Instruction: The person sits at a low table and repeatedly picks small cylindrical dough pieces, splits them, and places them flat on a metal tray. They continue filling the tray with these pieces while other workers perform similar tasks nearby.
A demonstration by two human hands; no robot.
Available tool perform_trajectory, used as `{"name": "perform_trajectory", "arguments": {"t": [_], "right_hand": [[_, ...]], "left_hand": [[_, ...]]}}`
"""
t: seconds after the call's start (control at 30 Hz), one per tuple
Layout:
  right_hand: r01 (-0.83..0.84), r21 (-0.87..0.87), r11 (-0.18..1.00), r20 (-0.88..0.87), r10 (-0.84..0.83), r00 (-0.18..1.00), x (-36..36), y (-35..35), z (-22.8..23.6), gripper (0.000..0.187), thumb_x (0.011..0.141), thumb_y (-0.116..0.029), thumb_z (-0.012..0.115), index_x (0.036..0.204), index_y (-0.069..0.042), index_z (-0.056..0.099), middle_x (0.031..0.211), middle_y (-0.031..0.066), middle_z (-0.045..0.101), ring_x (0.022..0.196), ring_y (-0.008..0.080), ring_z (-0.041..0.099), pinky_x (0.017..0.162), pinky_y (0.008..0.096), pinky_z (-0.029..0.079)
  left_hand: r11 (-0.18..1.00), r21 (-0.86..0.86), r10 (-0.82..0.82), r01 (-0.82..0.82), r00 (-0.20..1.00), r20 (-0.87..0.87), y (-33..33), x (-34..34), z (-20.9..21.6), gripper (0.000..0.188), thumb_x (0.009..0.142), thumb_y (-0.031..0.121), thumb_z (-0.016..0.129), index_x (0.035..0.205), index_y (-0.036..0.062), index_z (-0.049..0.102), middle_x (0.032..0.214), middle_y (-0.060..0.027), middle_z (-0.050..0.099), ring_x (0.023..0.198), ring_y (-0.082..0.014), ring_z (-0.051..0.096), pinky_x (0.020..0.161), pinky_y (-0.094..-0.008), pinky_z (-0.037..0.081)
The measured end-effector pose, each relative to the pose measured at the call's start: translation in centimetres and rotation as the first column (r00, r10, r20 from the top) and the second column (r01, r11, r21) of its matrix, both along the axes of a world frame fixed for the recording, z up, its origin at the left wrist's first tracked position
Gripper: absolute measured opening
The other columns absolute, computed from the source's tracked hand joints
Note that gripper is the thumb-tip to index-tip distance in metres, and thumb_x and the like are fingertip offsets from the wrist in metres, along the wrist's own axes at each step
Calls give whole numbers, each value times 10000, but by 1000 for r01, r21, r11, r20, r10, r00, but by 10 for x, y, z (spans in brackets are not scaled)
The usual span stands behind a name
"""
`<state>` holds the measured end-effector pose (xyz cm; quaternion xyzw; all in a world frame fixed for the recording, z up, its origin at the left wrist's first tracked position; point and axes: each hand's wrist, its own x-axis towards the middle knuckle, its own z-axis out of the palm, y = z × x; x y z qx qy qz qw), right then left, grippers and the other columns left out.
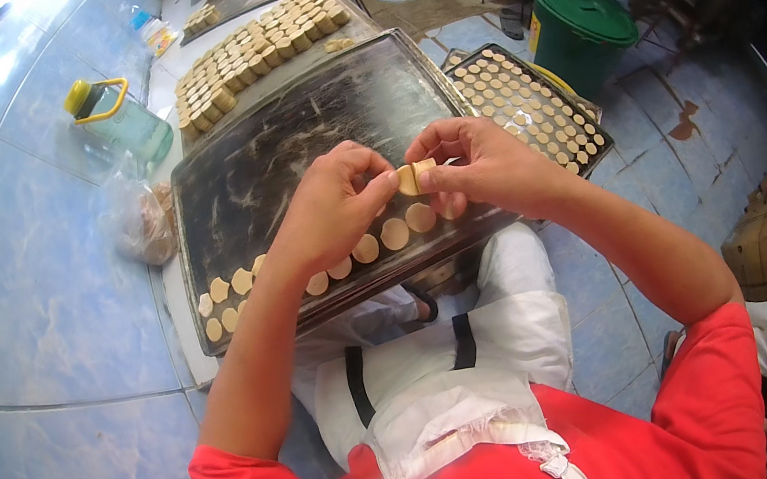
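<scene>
Both my hands meet over the near right part of a dark baking tray (290,164). Thumb and fingers of my left hand (333,197) are closed on the left side of a pale dough disc (407,181). Right beside it, my right hand (489,163) pinches a short, thick dough piece (425,167); the two pieces touch or nearly touch. Below the hands, flat round dough discs (394,234) lie in rows along the tray's near edge. My left forearm hides part of those rows.
Many short dough cylinders (269,40) stand packed beyond the tray. Another tray of discs (524,109) sits lower at the right, near a green lidded bin (584,28). A water jug (120,121) and a plastic bag (142,219) stand by the tiled wall. Other people are partly visible.
</scene>
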<state>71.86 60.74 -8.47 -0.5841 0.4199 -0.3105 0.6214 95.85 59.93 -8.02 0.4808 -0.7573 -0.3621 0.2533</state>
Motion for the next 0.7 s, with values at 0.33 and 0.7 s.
{"name": "perform_trajectory", "arguments": {"t": [0.33, 0.7], "right_hand": [[63, -60, 996, 81, -58, 995, -23, 6, -5, 338, 962, -149, 760, 1215, 61, 681, 1018, 88, 719, 851, 124, 730, 709, 252, 579], [120, -40, 992, 70, -117, 991, -53, 11, -4, 320, 975, -124, 758, 1250, 3, 654, 1040, 51, 730, 868, 99, 713, 733, 250, 568]], "left_hand": [[983, 173, -60, 66, 997, -43, -13, -29, 10, 326, 979, 316, 787, 1001, -9, 759, 985, -77, 646, 884, -168, 621, 768, -331, 514], [985, 79, -152, 155, 987, -49, -22, -63, 13, 326, 972, 308, 778, 976, -17, 756, 953, -97, 644, 839, -174, 631, 756, -349, 522]]}}
